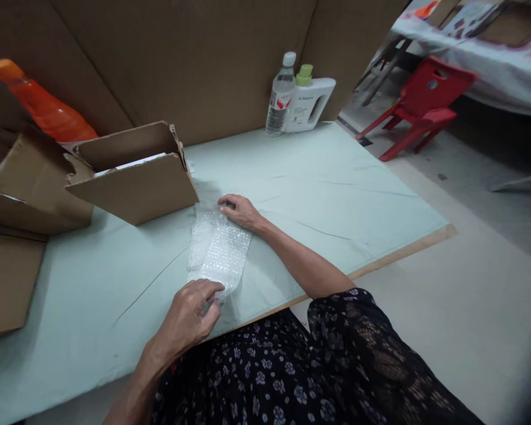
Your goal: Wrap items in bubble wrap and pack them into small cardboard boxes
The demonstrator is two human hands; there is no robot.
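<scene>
A pale green table [318,159] bears bubble wrap [221,245], lying between the fingers: the left hand [189,313], thumb and forefinger slightly parted, at its near end; the right hand [243,211], loosely curled, at its far end. Whether either grips, I cannot tell.

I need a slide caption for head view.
Left hand and right hand at opposite ends of bubble wrap on pale cloth.

From here I see clear, dotted wrap [221,245], pale green cloth [327,177], a brown box [137,192], a red chair [433,94] and black, flower-patterned clothing [256,372].
</scene>
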